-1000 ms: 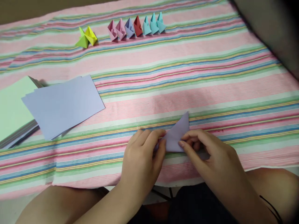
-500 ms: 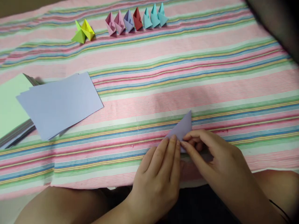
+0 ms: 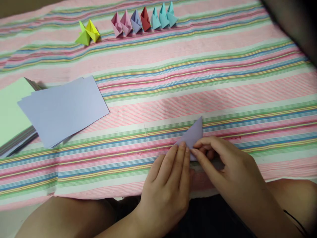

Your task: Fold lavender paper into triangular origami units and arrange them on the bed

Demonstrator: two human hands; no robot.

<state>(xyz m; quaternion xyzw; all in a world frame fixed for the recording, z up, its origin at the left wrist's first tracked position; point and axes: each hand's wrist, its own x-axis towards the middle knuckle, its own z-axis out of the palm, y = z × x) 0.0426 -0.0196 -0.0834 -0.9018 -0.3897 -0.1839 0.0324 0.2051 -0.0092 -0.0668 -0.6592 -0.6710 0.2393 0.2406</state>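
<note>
The folded lavender paper [image 3: 193, 134] lies on the striped cloth [image 3: 223, 82] near its front edge. Its long axis runs on a slant and its sharp tip points up and to the right, away from the person. The left hand [image 3: 168, 188] lies flat with its fingers straight, pressing down the paper's lower left part, while the right hand [image 3: 228, 168] is curled and pinches its lower right edge. Loose lavender sheets [image 3: 64, 110] overlap a pale green stack [image 3: 11, 105] at the left. A row of small folded pieces [image 3: 145, 19] and a yellow-green pair [image 3: 88, 32] stand along the far side.
</note>
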